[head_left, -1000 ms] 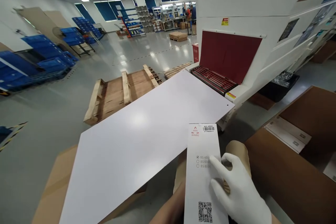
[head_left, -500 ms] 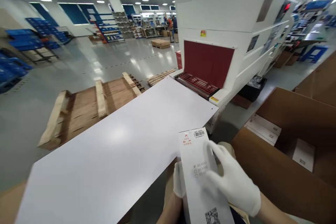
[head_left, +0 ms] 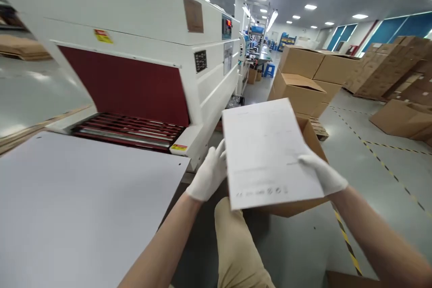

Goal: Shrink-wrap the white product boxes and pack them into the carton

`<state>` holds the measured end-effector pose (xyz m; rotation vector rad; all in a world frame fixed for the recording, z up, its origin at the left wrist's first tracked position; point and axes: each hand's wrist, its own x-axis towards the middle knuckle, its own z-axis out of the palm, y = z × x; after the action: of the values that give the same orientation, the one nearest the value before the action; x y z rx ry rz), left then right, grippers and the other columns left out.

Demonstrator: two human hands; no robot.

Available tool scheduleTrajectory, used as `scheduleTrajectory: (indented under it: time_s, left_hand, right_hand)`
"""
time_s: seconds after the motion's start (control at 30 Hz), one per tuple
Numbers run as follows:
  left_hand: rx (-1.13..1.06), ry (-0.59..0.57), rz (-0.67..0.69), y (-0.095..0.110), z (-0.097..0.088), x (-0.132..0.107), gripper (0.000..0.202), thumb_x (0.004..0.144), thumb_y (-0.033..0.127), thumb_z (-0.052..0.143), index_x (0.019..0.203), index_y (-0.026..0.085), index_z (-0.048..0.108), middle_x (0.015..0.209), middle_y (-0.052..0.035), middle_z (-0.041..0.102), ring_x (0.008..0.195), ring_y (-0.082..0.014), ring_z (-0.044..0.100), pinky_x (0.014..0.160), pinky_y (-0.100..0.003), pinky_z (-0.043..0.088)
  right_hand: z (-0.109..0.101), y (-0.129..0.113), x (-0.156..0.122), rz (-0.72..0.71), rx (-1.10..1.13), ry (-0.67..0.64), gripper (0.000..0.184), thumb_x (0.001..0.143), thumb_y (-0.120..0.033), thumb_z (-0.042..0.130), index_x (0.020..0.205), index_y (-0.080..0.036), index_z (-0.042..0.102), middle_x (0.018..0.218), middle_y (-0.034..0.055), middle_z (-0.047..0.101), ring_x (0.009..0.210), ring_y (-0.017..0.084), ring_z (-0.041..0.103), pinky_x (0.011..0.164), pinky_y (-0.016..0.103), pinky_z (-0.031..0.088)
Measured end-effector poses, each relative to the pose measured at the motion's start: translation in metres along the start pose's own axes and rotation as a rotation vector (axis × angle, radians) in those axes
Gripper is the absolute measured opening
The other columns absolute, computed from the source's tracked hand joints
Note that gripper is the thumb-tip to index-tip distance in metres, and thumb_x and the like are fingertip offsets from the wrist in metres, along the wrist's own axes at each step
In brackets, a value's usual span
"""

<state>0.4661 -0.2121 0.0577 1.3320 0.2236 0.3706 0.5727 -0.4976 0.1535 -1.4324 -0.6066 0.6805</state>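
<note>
A white printed box (head_left: 266, 153) is held up in front of me, its broad face tilted toward me and its fine print blurred. My right hand (head_left: 322, 173), in a white glove, grips the right side with the thumb on the face; the other fingers are hidden behind. At the left edge is my gloved left hand (head_left: 209, 173), its fingers against the box's side and partly out of sight. Below and behind the box stands an open brown carton (head_left: 312, 139), mostly covered by it.
A white table (head_left: 84, 207) on the left meets the rollers (head_left: 128, 132) of a large white machine (head_left: 211, 94) with a dark red curtain (head_left: 131, 90). Stacked cartons (head_left: 303, 92) stand ahead on the right. Yellow-black tape (head_left: 381, 159) marks the floor.
My view has swung to the right. The box has moved from beside the table to above the open carton and now shows a different, wider face. My right hand has shifted to its right edge.
</note>
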Motion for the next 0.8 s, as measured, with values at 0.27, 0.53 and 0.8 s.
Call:
scheduleTrajectory:
  time_s: [0.27,0.53,0.8]
  left_hand:
    - [1.083,-0.072,0.469,-0.102,0.035,0.115,0.033,0.102,0.038,0.06,0.118,0.014,0.076,0.13,-0.0182,0.074,0.133,-0.0371,0.061,0.121,-0.059,0.044]
    - [1.186,-0.031,0.506,-0.117,0.036,0.116,0.018,0.102,0.03,0.058,0.103,0.02,0.073,0.098,-0.0094,0.074,0.108,-0.0319,0.068,0.12,-0.063,0.044]
    - [1.135,-0.013,0.561,-0.14,0.032,0.126,0.023,0.102,0.028,0.055,0.113,0.021,0.074,0.104,-0.0086,0.079,0.106,-0.0325,0.071,0.115,-0.062,0.044]
  right_hand:
    - [-0.177,0.036,0.13,0.104,-0.419,0.603,0.071,0.086,-0.041,0.072,0.148,-0.028,0.041,0.15,0.0117,0.062,0.119,0.027,0.072,0.095,0.039,0.064]
    - [-0.259,0.195,0.281,0.481,-0.867,0.799,0.095,0.072,-0.048,0.083,0.156,-0.024,0.046,0.145,0.0168,0.063,0.134,0.038,0.058,0.113,0.048,0.048]
    - [-0.3,0.286,0.327,0.679,-1.104,0.809,0.096,0.077,-0.056,0.075,0.161,-0.021,0.044,0.14,0.0218,0.059,0.126,0.038,0.062,0.107,0.047,0.051]
